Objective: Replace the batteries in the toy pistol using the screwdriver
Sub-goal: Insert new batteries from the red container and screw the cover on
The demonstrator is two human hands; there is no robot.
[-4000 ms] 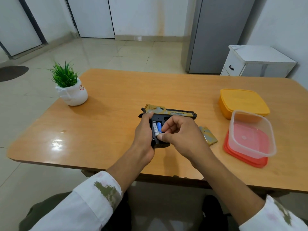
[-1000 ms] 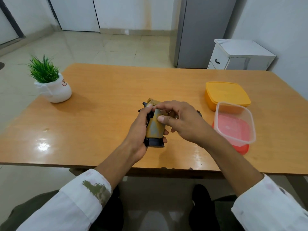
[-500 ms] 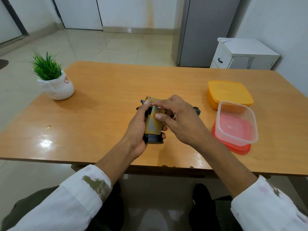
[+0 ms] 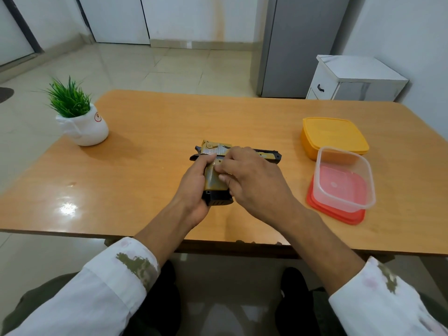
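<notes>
While the left hand (image 4: 194, 187) grips the toy pistol (image 4: 213, 147) by its handle at mid-table, the right hand (image 4: 257, 187) pinches the tan battery cover (image 4: 213, 181) onto that handle with curled fingers; risk: the cover sits crooked and pops loose if released before a screw holds it; no screwdriver in view; glossy wooden table (image 4: 145, 190) carries a potted plant (image 4: 81, 122), yellow box (image 4: 334, 137), clear tub (image 4: 344, 183) on a red lid (image 4: 337, 213); tiled floor (image 4: 169, 69), grey fridge (image 4: 298, 44), white cabinet (image 4: 356, 78) behind.
</notes>
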